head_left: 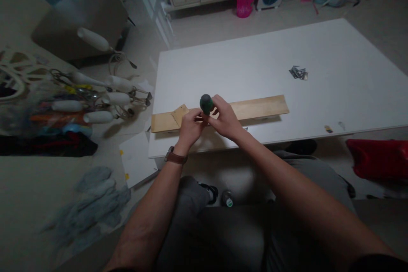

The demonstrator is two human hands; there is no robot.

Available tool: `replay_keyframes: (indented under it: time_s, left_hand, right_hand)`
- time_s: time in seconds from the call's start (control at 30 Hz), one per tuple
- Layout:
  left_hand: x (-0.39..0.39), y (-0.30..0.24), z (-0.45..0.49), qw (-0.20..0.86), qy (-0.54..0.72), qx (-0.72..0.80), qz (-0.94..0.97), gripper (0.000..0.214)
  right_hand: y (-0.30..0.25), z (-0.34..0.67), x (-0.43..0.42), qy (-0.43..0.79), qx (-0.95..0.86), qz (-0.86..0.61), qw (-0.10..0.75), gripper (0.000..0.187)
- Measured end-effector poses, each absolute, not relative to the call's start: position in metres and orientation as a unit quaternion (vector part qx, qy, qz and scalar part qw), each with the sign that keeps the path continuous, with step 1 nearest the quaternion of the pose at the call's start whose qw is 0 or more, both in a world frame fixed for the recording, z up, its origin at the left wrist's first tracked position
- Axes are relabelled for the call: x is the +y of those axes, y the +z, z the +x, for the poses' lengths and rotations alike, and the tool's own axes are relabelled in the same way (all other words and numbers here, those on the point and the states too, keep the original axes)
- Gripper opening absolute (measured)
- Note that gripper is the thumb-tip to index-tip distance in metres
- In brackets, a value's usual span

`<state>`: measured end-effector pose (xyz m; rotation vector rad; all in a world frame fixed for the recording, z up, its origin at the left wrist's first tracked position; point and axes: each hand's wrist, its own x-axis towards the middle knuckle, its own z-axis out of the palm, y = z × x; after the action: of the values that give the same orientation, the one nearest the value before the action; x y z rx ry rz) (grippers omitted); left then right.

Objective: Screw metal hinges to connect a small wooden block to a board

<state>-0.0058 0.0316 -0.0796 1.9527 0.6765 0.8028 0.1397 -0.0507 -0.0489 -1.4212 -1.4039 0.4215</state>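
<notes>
A screwdriver [206,103] with a dark green and black handle points down over a long wooden board [259,108]. My right hand [225,118] has its fingers around the handle. Close beside it, my left hand [192,126] is pinched just below the handle, above the board; what lies between its fingertips is hidden. A small square wooden piece [180,114] with dark holes lies aslant on the board, left of my left hand. The screwdriver's tip is out of sight behind my hands. The board rests on a white table [219,68].
Several metal brackets [298,72] lie in a pile on the table, to the right. A small yellow and black item [328,128] is near the front edge. On the left stands a lamp with white shades [117,98]. A red object [376,158] is at right.
</notes>
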Motion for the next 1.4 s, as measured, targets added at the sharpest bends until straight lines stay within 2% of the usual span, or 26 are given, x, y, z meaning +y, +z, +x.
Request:
replay_keyframes:
  time_s: [0.1,0.2,0.3,0.6,0.73,0.87,1.0,1.17,1.3,1.4]
  left_hand:
    - [0.032,-0.080,-0.006,0.450,0.325,0.279,0.783,0.009]
    - [0.035,-0.081,-0.008,0.461,0.317,0.273,0.783,0.009]
    - [0.037,-0.079,-0.009,0.464,0.305,0.275,0.785,0.011]
    - [0.034,-0.073,-0.009,0.438,0.256,0.267,0.819,0.013]
    - [0.038,-0.070,-0.013,0.418,0.268,0.257,0.829,0.028]
    - [0.057,-0.077,-0.028,0.301,0.279,0.335,0.848,0.054]
    - [0.076,-0.095,-0.046,0.234,0.211,0.414,0.854,0.072]
    - [0.085,-0.106,-0.054,0.226,0.160,0.419,0.865,0.064]
    - [0.088,-0.102,-0.053,0.224,0.177,0.413,0.865,0.057]
    - [0.088,-0.101,-0.053,0.226,0.181,0.414,0.863,0.057]
  right_hand:
    - [-0.047,0.140,-0.051,0.193,-0.574,-0.587,0.538,0.017]
    - [-0.044,0.142,-0.053,0.239,-0.570,-0.561,0.550,0.025]
    - [-0.041,0.142,-0.055,0.265,-0.575,-0.539,0.555,0.023]
    - [-0.046,0.140,-0.051,0.204,-0.555,-0.614,0.523,0.024]
    - [-0.046,0.139,-0.050,0.199,-0.550,-0.614,0.529,0.027]
    - [-0.042,0.139,-0.051,0.197,-0.539,-0.616,0.540,0.028]
    - [-0.033,0.144,-0.055,0.184,-0.514,-0.617,0.567,0.028]
    - [-0.023,0.171,-0.065,0.142,-0.460,-0.639,0.600,0.033]
    - [-0.025,0.204,-0.080,0.078,-0.443,-0.690,0.567,0.038]
    - [-0.023,0.225,-0.097,0.047,-0.436,-0.723,0.535,0.033]
